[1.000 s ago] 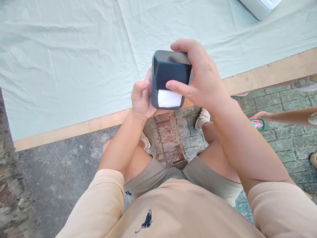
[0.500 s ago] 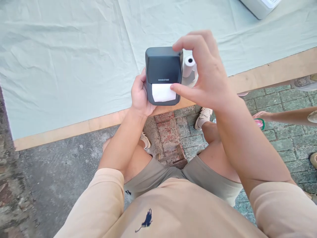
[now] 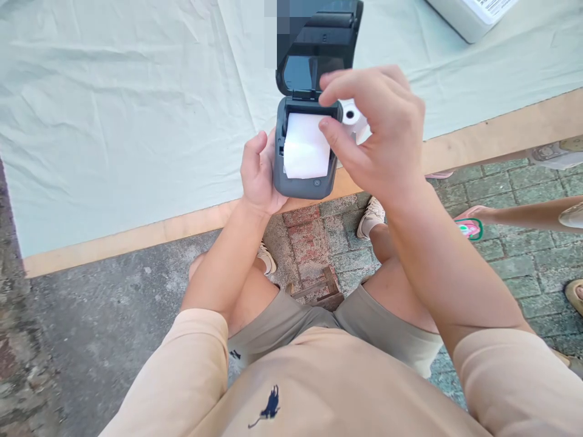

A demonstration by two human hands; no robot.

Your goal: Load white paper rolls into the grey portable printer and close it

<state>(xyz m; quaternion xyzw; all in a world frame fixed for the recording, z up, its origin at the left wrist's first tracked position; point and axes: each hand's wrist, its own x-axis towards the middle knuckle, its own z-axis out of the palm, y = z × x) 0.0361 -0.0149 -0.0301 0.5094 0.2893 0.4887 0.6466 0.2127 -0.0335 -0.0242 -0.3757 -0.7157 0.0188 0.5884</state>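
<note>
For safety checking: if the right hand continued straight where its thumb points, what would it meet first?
Probably the white paper in the open printer, though depth is unclear; the right hand may already touch it.

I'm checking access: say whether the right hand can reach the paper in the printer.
Likely yes: the lid stands open, the paper lies exposed, and the right hand is at its edge, nothing visibly between.
</note>
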